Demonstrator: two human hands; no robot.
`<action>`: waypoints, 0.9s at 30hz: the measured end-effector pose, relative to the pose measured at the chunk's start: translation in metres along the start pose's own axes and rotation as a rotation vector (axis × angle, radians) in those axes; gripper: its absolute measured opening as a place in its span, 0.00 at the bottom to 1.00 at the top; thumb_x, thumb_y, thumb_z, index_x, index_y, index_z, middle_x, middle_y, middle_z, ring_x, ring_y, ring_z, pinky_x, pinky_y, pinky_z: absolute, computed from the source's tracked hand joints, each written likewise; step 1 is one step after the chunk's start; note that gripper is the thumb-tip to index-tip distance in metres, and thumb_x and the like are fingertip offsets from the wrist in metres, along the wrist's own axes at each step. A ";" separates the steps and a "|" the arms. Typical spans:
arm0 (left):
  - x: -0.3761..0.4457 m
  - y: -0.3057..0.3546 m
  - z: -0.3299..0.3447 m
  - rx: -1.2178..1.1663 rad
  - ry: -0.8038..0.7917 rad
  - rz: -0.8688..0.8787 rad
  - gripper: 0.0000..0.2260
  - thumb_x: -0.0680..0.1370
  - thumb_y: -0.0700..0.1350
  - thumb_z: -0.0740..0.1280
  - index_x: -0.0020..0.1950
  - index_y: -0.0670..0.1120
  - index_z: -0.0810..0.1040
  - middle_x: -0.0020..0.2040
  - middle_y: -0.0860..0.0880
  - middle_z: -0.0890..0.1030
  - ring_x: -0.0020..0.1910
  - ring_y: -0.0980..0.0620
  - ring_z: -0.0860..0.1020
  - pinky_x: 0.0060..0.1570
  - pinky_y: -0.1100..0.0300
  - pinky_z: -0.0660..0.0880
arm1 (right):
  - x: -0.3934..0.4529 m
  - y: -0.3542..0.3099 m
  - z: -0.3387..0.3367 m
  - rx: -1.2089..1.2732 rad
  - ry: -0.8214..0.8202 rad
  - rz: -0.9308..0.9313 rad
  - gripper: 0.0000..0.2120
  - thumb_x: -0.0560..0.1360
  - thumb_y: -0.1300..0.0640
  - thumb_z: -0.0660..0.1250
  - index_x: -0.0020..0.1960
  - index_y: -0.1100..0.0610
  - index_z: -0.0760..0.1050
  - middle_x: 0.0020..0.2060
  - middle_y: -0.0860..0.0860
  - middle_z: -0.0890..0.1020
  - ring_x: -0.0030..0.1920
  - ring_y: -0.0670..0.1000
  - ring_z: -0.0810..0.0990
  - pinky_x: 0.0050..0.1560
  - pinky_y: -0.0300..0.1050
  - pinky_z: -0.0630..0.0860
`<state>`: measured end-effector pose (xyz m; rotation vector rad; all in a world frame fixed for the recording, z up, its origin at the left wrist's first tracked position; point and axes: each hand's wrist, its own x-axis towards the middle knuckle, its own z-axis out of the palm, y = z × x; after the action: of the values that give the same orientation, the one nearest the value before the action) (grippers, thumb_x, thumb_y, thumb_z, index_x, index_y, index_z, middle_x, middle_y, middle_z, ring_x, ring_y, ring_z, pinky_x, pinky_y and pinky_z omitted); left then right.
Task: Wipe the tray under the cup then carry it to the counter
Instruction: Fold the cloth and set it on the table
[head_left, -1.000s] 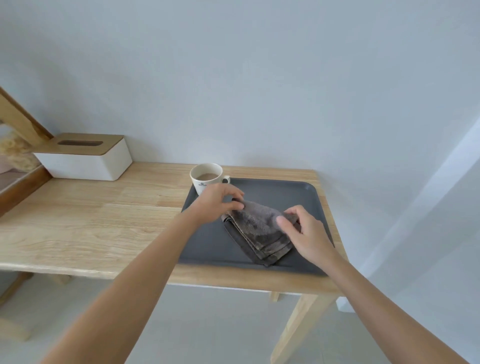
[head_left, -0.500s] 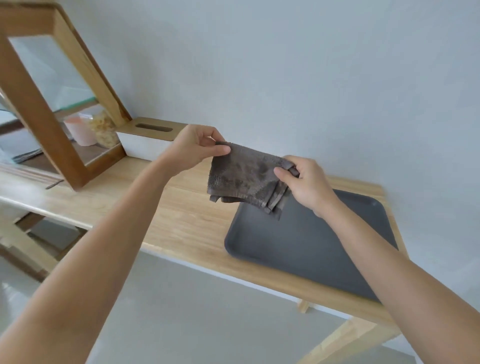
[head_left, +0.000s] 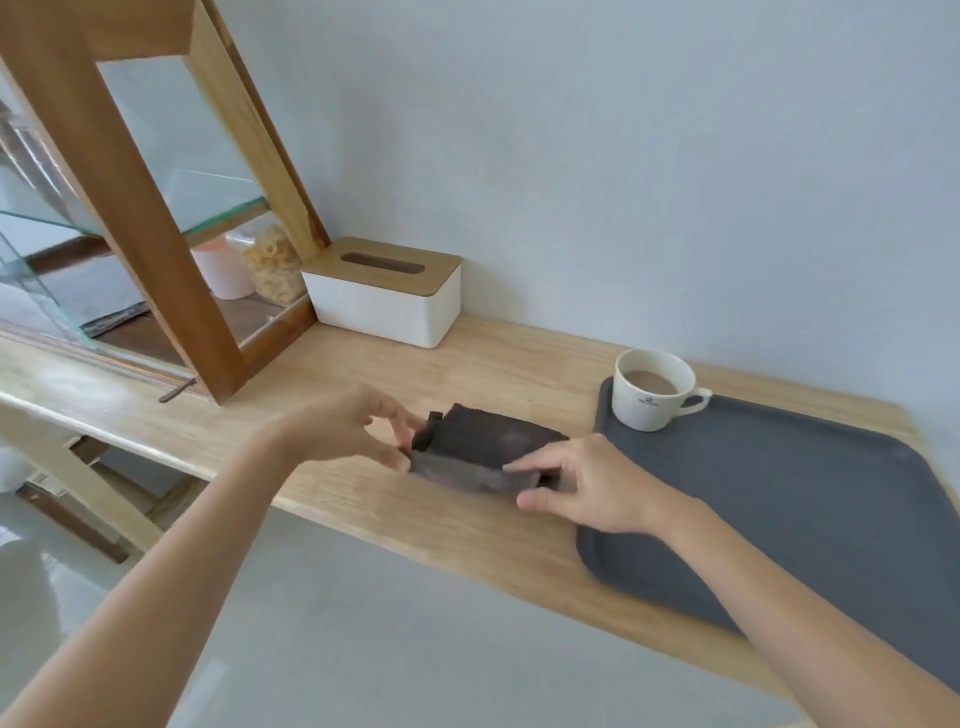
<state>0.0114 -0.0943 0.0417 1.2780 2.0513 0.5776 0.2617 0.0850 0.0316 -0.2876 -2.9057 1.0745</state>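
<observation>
A dark grey tray (head_left: 789, 519) lies on the right part of the wooden table (head_left: 467, 374). A white cup (head_left: 652, 389) with a brown drink stands on the tray's far left corner, handle to the right. A folded dark grey cloth (head_left: 478, 447) lies on the table just left of the tray. My left hand (head_left: 343, 426) pinches the cloth's left edge. My right hand (head_left: 587, 483) holds its right end, partly over the tray's left rim.
A white tissue box (head_left: 384, 296) with a wooden lid stands against the wall. Left of it is a wood-framed glass cabinet (head_left: 150, 218) with a jar and a pink cup inside. The table's front edge runs below my hands, with floor beneath.
The cloth went from the tray, up into the air between both hands, then down onto the table left of the tray. The view swung left and the cup is visible again.
</observation>
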 end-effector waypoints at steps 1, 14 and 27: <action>-0.002 -0.006 0.006 0.089 -0.043 -0.038 0.11 0.64 0.53 0.79 0.43 0.56 0.82 0.62 0.62 0.78 0.63 0.61 0.72 0.68 0.52 0.63 | -0.001 0.006 0.006 -0.024 -0.052 0.023 0.24 0.71 0.39 0.68 0.64 0.44 0.75 0.57 0.37 0.80 0.60 0.35 0.75 0.64 0.38 0.68; -0.007 -0.009 0.089 0.512 -0.080 -0.001 0.39 0.70 0.74 0.43 0.76 0.61 0.35 0.75 0.60 0.29 0.73 0.55 0.26 0.73 0.42 0.32 | 0.011 0.020 0.034 -0.437 -0.180 0.125 0.41 0.74 0.32 0.55 0.78 0.51 0.46 0.78 0.48 0.43 0.77 0.46 0.38 0.76 0.55 0.38; 0.141 0.122 0.096 -0.205 0.137 0.249 0.38 0.75 0.54 0.70 0.78 0.46 0.55 0.78 0.48 0.60 0.76 0.52 0.59 0.74 0.52 0.59 | -0.030 0.095 -0.069 0.111 0.697 0.547 0.41 0.66 0.53 0.77 0.74 0.55 0.61 0.70 0.52 0.69 0.71 0.52 0.66 0.64 0.40 0.63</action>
<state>0.1111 0.0878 0.0142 1.4123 1.8936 0.9870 0.3131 0.1951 0.0236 -1.2187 -2.1714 0.9146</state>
